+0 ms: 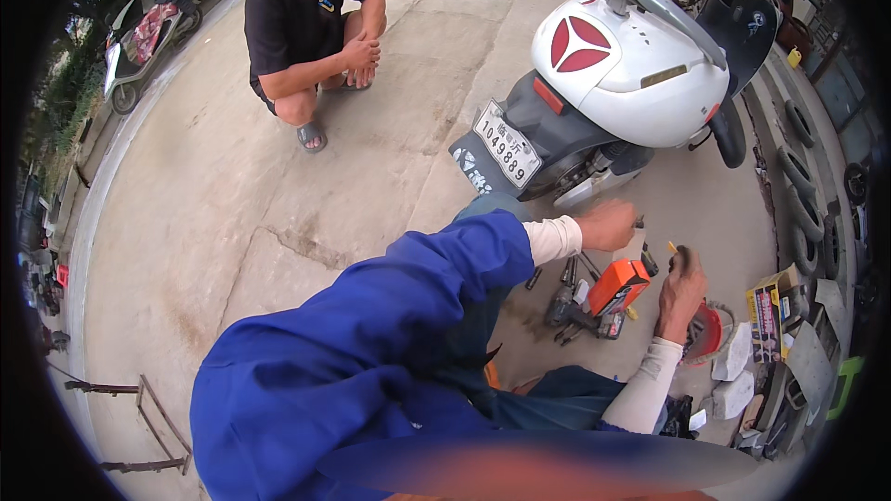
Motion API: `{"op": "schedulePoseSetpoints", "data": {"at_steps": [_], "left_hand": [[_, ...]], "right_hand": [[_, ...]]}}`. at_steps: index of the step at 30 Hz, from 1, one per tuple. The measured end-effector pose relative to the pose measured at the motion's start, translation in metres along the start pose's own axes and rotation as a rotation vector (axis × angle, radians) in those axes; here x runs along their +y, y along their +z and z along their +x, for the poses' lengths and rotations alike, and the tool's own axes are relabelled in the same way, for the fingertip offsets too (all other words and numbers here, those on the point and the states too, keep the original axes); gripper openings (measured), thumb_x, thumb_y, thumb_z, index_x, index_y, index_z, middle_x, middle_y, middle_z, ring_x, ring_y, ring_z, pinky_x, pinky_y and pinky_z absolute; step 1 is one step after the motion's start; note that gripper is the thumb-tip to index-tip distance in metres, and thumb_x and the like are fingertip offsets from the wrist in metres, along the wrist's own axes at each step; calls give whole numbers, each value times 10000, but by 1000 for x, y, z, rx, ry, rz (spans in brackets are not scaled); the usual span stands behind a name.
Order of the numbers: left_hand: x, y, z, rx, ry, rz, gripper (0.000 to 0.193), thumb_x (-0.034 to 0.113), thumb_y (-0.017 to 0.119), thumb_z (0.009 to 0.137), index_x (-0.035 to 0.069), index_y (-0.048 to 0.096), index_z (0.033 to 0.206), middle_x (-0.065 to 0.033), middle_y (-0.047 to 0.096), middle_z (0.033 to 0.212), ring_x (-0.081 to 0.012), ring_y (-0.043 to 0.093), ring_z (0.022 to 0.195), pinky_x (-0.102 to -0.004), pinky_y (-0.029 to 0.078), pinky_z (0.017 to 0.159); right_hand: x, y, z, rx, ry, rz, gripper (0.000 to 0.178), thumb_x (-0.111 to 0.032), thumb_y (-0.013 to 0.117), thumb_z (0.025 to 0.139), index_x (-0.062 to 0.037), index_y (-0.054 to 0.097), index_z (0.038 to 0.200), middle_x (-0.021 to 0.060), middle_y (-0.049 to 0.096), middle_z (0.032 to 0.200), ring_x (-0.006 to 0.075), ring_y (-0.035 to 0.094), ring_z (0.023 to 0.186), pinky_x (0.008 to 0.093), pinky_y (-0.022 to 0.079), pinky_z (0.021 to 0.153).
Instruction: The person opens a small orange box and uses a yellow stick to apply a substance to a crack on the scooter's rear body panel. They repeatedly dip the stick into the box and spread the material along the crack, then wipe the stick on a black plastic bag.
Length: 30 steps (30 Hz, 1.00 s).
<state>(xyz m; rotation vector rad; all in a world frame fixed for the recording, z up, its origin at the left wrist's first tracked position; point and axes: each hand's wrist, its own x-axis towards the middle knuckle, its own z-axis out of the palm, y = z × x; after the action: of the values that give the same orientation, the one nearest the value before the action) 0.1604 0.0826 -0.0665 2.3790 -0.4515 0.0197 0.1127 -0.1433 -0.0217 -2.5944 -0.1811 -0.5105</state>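
Orange box (619, 288) is low between the person's two hands, its underside hidden; a pale piece (637, 245) and a black item (651, 264) at its upper end are too small to identify. At twelve o'clock from it, the left grip (608, 224) has its fingers curled in, a dark bit (639, 222) showing at the tips; I cannot tell how firmly it is held. At three o'clock, the right grip (684, 295) is half curled, a yellow bit (673, 247) beside the fingertips, and I cannot tell whether it has hold of anything. The blue sleeve (371, 306) blocks much of the ground (186, 250) toward eight o'clock, and a blurred patch (538, 466) covers the lower edge. Just beside the box at eight lies a power drill (568, 313). At four, a red basin (713, 332) is partly hidden by the right wrist, with pale blocks (733, 394) beyond; a yellow carton (766, 323) stands at three, tyres (806, 213) at two. At twelve stands a white scooter (631, 74), its top cut off; at ten another person (283, 37) squats, head cut by the upper edge.
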Motion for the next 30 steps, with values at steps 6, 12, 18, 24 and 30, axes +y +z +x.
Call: {"op": "schedulePoseSetpoints", "data": {"at_steps": [6,12,18,24,30], "left_hand": [[-5,24,34,118,-503,-874,239,114,728,975,-119,691,1012,-146,727,818,-220,741,742,-373,604,612],[9,24,43,102,-470,-1538,290,62,630,1064,-137,588,1270,-191,702,1208,-293,750,1055,-378,678,917],[44,25,36,38,-519,-1553,298,111,584,1097,-116,571,1290,-195,708,1209,-298,757,1036,-396,652,948],[56,28,29,116,-462,-1491,268,114,582,1091,-121,607,1216,-195,722,1156,-294,763,1011,-393,646,914],[58,29,33,134,-548,-1383,263,92,552,1085,-136,611,1200,-201,735,1101,-277,770,949,-389,645,880]], "right_hand": [[12,4,6,258,150,338,206,-153,662,1051,7,742,1152,160,769,921,237,728,824,382,556,768],[-10,25,14,363,-14,269,159,-105,728,985,-19,762,1114,167,758,1059,326,747,952,402,576,860],[-8,36,10,415,-134,68,198,-68,749,955,-57,773,1151,129,745,1090,338,736,967,431,592,841],[-3,50,3,250,-271,-246,359,-1,696,891,-30,729,1248,146,698,1167,344,691,1093,443,610,883],[1,55,-7,155,-292,-246,345,11,672,898,12,719,1240,166,689,1164,354,679,1115,440,604,895]]}}
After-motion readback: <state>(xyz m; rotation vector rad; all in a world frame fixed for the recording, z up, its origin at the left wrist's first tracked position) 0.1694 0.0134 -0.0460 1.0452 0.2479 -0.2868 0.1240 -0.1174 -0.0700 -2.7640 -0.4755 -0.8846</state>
